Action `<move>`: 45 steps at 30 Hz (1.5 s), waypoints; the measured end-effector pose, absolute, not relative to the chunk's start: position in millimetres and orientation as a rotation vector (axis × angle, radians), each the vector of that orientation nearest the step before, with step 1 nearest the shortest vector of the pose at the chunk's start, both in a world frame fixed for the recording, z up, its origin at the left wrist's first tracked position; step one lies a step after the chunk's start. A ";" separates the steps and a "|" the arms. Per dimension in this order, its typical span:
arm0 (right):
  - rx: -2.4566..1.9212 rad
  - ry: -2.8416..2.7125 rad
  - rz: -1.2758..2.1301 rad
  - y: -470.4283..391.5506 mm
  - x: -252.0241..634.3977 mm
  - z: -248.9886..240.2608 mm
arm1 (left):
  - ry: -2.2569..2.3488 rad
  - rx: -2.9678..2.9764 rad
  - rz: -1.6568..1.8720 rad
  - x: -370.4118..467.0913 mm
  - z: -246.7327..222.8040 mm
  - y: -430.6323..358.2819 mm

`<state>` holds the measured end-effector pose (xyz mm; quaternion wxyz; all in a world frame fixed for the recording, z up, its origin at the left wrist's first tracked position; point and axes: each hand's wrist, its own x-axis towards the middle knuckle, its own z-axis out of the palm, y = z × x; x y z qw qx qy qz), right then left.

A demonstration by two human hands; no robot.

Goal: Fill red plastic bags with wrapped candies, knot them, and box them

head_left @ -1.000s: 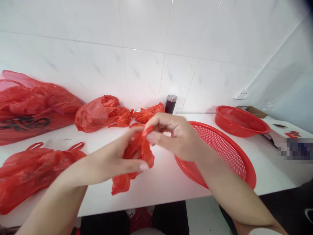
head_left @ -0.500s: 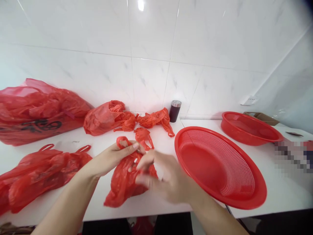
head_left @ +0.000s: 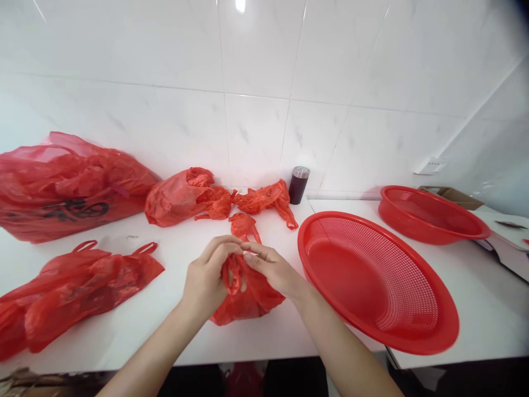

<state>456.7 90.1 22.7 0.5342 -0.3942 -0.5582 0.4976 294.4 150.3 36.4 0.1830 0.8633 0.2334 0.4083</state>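
Observation:
A thin red plastic bag (head_left: 252, 300) hangs between my hands just over the front part of the white table (head_left: 173, 331). My left hand (head_left: 210, 275) is closed round its gathered top, with a handle loop showing beside the fingers. Against it, fingertips meeting, my right hand (head_left: 275, 270) pinches the top of the same bag from the right. What is inside the bag cannot be made out. Just behind my hands lies a small crumpled red bag (head_left: 243, 223).
Red bags lie at the left, a large one (head_left: 78, 204) with black writing and a flatter one (head_left: 82, 292). More bags (head_left: 177, 198) and a dark bottle (head_left: 298, 186) stand by the wall. A red perforated basket (head_left: 372, 275) and red basin (head_left: 430, 215) are right.
My right hand has stopped its blurred motion and come up to the bag's top beside my left hand. The bag has swung to the right, and its handle loop now hangs lower.

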 end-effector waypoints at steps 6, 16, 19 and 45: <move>-1.094 -1.348 0.897 79.7 450.1 24.8 | 0.664 2.352 0.885 283.5 35.5 150.1; -1.545 -1.244 0.504 69.7 487.2 -41.0 | 1.205 1.763 0.638 178.1 -25.2 154.6; -1.615 -1.191 0.449 77.1 477.4 -54.9 | 1.393 1.707 0.800 177.7 -40.9 153.5; -2.396 -1.529 0.021 121.5 465.0 -102.0 | 1.668 2.267 0.209 263.4 -82.8 191.2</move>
